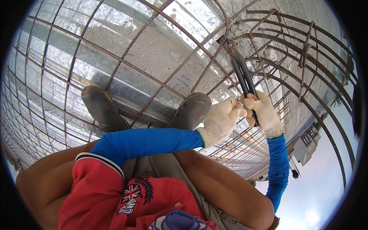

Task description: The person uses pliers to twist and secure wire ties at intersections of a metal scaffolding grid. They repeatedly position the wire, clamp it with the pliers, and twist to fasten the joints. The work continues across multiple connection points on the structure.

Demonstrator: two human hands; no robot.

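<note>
My right hand (263, 115), in a cream knit glove, is wrapped round the dark handles of a pair of pincers (241, 71). The jaws of the pincers point up and away, at a spot where rebars (226, 32) meet beside rough concrete. Close beside it on the left, my left hand (220, 119), gloved alike, is closed with fingertips pinched together near the handles. What sits in that pinch, if anything, is too small to make out.
A rebar mesh (122, 59) spans over ribbed metal decking (130, 92), with my dark boots (105, 109) on it. Curved rebars with stirrups (304, 50) arch along the right. Rough concrete (245, 28) lies at the top. Beyond the right edge are buildings (306, 142) and sky.
</note>
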